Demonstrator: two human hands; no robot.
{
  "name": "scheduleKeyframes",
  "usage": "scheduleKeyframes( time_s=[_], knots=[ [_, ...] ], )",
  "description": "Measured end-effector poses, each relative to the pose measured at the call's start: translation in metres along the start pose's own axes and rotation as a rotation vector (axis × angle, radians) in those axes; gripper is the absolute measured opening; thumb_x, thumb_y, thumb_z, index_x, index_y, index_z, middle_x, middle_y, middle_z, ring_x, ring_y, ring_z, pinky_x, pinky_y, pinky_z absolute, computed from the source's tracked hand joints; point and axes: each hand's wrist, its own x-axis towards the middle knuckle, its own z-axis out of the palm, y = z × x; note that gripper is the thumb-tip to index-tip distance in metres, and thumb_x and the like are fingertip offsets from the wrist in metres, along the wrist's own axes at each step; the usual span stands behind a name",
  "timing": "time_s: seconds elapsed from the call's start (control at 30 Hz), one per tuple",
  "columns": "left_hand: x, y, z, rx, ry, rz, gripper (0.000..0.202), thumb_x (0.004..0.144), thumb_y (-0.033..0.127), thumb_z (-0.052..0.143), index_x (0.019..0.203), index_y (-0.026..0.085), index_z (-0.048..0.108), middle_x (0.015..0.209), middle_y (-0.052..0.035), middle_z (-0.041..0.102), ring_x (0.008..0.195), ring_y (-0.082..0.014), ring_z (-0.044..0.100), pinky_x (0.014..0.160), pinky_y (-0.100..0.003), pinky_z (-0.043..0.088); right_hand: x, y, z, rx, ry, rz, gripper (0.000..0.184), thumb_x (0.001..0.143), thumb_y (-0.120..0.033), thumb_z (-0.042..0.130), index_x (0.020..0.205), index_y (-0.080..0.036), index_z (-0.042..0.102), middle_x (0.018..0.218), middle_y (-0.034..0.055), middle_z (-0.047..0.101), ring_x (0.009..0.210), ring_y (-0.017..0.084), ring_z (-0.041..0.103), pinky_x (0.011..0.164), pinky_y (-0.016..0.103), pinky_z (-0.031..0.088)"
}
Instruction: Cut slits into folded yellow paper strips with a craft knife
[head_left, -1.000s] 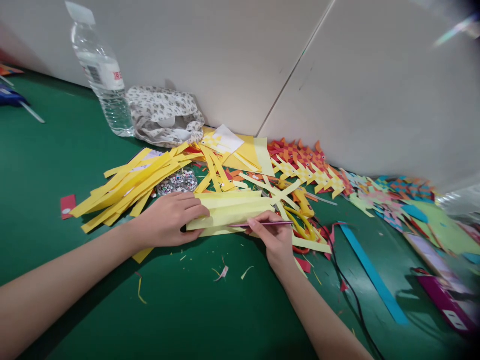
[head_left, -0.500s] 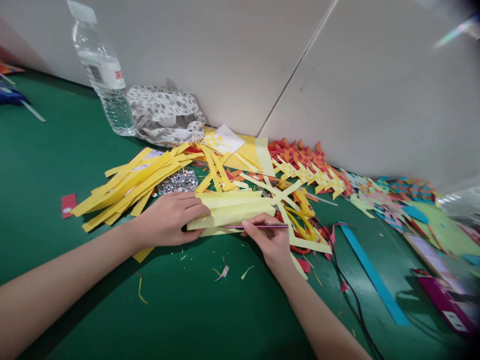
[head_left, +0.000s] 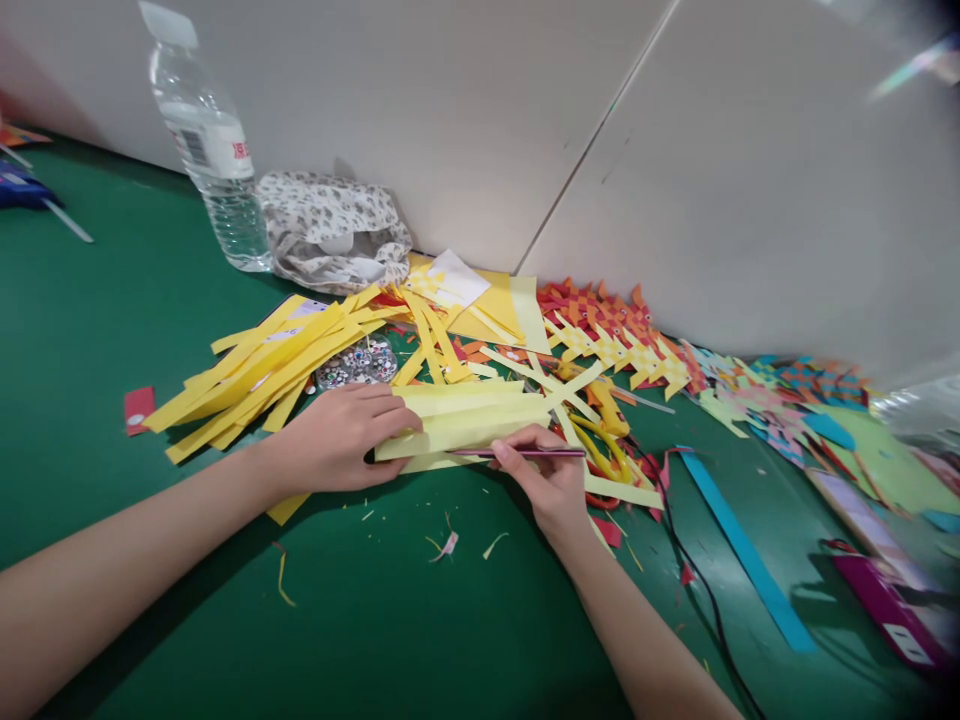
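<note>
My left hand [head_left: 352, 438] is closed on the left end of pale yellow paper [head_left: 465, 425], its fingers lying over the folded upper layer and the thumb below. A slim dark purple pencil [head_left: 536, 453] is pinched in my right hand [head_left: 544, 485]. It lies almost level, its tip pointing left along the lower edge of the paper. Whether the tip touches the paper I cannot tell. Pale yellow strips [head_left: 619, 490] cross just right of my right hand. Bright yellow strips [head_left: 262, 365] lie heaped beyond my left forearm.
A water bottle [head_left: 210, 150] and a patterned cloth pouch [head_left: 334, 230] stand by the wall. Woven orange paper shapes [head_left: 607, 305] lie at the back. A yellow glue gun [head_left: 611, 405], black cord [head_left: 697, 570], blue strip [head_left: 742, 545] and purple power bank-like box [head_left: 889, 610] lie rightward.
My right hand has shifted slightly to the right, drawing the pencil along the paper's lower edge. My left hand and the paper have hardly moved.
</note>
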Motion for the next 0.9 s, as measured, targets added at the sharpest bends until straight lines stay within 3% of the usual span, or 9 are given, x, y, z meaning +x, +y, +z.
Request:
scheduleKeyframes(
  time_s=[0.23,0.47,0.63,0.9],
  knots=[
    [-0.001,-0.001,0.000,-0.002,-0.003,0.014,0.015,0.085,0.028,0.056,0.097,0.020,0.062,0.085,-0.0030,0.069,0.078,-0.0172,0.063,0.070,-0.030,0.048,0.004,0.001,-0.002,0.132,0.060,0.047,0.020,0.077,-0.036,0.075,0.068,-0.021,0.065,0.061,-0.0005,0.064,0.058,0.018,0.064,0.058,0.030,0.052],
    [-0.005,-0.011,-0.014,-0.032,-0.018,0.063,0.016,0.081,0.026,0.055,0.093,0.020,0.064,0.075,-0.0026,0.064,0.069,-0.0169,0.059,0.062,-0.030,0.046,0.005,-0.002,-0.003,0.176,0.061,0.099,0.018,0.076,-0.034,0.075,0.067,-0.021,0.065,0.059,-0.0016,0.065,0.057,0.017,0.065,0.059,0.030,0.053],
    [-0.003,-0.008,-0.019,-0.002,-0.085,0.083,0.026,0.081,0.040,0.057,0.094,0.019,0.062,0.079,-0.0049,0.065,0.074,-0.0205,0.061,0.066,-0.033,0.048,0.003,-0.003,0.000,0.194,0.026,0.128,0.018,0.076,-0.035,0.076,0.069,-0.021,0.067,0.062,-0.0005,0.067,0.060,0.017,0.066,0.059,0.028,0.052],
    [0.002,0.007,-0.009,0.187,0.068,0.118,0.018,0.087,0.032,0.054,0.095,0.018,0.063,0.086,-0.0049,0.069,0.081,-0.0201,0.063,0.071,-0.033,0.048,0.002,-0.003,0.006,0.173,-0.061,0.156,0.021,0.076,-0.039,0.076,0.070,-0.021,0.067,0.063,0.0004,0.068,0.060,0.017,0.066,0.059,0.028,0.052]
  ],
)
